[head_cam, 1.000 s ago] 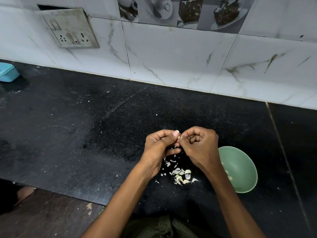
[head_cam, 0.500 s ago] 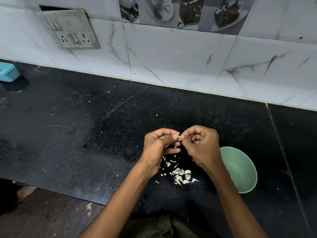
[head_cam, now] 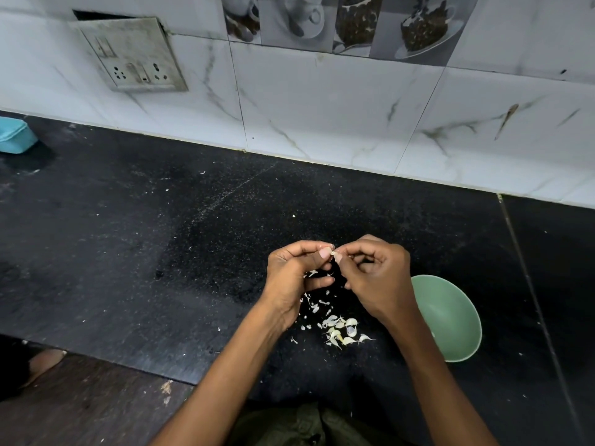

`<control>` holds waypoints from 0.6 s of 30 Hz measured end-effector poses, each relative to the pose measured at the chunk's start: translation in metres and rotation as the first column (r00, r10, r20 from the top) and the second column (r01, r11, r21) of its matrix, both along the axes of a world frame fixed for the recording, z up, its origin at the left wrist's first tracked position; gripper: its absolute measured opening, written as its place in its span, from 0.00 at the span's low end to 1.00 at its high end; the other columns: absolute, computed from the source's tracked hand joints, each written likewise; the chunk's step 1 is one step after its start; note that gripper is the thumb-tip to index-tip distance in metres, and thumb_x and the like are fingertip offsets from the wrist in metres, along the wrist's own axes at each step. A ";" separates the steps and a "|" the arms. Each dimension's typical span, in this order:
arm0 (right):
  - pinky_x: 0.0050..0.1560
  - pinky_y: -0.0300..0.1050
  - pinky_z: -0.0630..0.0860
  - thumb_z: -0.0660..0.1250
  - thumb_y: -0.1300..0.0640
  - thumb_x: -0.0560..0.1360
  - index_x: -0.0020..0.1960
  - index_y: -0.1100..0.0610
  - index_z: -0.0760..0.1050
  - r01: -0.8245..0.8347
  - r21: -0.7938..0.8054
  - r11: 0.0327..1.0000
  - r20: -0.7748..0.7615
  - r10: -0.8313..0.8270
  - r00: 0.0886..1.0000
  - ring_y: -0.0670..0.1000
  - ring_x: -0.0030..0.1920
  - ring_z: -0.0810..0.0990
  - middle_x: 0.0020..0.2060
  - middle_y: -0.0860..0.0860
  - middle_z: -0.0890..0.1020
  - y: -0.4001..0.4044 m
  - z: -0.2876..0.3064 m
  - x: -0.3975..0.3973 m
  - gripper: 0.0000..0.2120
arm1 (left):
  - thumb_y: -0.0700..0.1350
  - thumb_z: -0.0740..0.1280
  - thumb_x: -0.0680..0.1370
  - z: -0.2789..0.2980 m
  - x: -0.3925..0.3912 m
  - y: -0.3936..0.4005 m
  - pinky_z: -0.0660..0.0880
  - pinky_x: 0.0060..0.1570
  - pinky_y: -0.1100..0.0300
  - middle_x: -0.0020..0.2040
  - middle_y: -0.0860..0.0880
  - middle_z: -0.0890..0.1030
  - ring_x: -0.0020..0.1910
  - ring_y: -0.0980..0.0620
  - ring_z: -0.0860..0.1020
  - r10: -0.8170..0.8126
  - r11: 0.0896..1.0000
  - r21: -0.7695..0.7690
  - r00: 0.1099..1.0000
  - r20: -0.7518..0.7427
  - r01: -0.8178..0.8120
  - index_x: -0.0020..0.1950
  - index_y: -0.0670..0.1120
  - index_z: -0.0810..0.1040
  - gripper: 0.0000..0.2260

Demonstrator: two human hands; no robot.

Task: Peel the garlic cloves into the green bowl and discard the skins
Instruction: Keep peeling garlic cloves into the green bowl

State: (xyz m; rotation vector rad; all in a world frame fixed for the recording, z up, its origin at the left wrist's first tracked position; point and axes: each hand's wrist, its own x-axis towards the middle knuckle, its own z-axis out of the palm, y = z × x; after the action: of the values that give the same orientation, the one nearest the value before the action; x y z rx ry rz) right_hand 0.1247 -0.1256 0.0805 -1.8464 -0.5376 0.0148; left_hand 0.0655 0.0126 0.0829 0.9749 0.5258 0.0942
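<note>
Both my hands meet above the black counter (head_cam: 161, 252). My left hand (head_cam: 294, 278) and my right hand (head_cam: 376, 281) pinch one small pale garlic clove (head_cam: 336, 255) between their thumbs and fingertips; most of the clove is hidden by the fingers. Below the hands lies a scatter of white garlic skins (head_cam: 338, 329) on the counter. The green bowl (head_cam: 450, 317) stands just right of my right wrist, which covers its left edge; what it holds is mostly hidden.
A tiled wall (head_cam: 322, 107) with a socket plate (head_cam: 132, 56) runs along the counter's far edge. A light blue box (head_cam: 14, 136) sits at the far left. The counter's front edge (head_cam: 96, 352) drops off at lower left.
The hands stay together on the clove, with only slight finger shifts. The view has moved a little.
</note>
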 end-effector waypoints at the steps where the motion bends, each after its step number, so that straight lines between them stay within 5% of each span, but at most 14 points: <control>1: 0.29 0.53 0.81 0.75 0.68 0.73 0.43 0.58 0.86 0.009 -0.004 1.000 0.027 -0.009 1.000 0.51 0.31 0.83 0.37 0.47 0.84 0.001 0.000 -0.001 0.06 | 0.34 0.71 0.75 0.000 0.000 0.000 0.80 0.32 0.61 0.42 0.43 0.83 0.39 0.52 0.79 0.004 1.000 0.004 1.000 -0.005 -0.004 0.43 0.41 0.85 0.05; 6: 0.26 0.48 0.78 0.76 0.68 0.72 0.41 0.58 0.87 0.022 -0.020 1.000 0.132 -0.020 0.991 0.49 0.28 0.80 0.36 0.47 0.84 0.002 0.001 -0.003 0.05 | 0.33 0.71 0.75 0.001 0.000 -0.001 0.80 0.32 0.61 0.39 0.42 0.83 0.37 0.53 0.80 0.024 1.000 0.020 1.000 -0.016 -0.023 0.43 0.39 0.85 0.05; 14: 0.25 0.54 0.80 0.77 0.67 0.71 0.40 0.58 0.87 0.041 -0.016 0.999 0.056 -0.040 0.998 0.49 0.26 0.81 0.34 0.45 0.84 0.002 0.001 -0.005 0.06 | 0.33 0.70 0.76 0.001 -0.002 0.000 0.81 0.34 0.57 0.40 0.39 0.81 0.38 0.49 0.79 0.013 1.000 0.021 1.000 -0.020 -0.012 0.44 0.35 0.84 0.03; 18: 0.25 0.46 0.80 0.76 0.69 0.71 0.39 0.59 0.86 0.061 0.026 0.998 -0.034 -0.060 0.998 0.48 0.25 0.82 0.32 0.48 0.85 0.005 0.007 -0.007 0.07 | 0.33 0.69 0.76 0.004 -0.003 -0.002 0.81 0.35 0.56 0.42 0.37 0.81 0.43 0.45 0.79 -0.007 1.000 0.024 1.000 0.011 0.007 0.42 0.38 0.85 0.07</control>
State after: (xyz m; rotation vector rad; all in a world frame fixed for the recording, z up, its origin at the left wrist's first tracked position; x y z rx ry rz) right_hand 0.1177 -0.1206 0.0873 -1.8323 -0.4567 -0.0025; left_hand 0.0626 0.0107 0.0869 0.9987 0.5120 0.0998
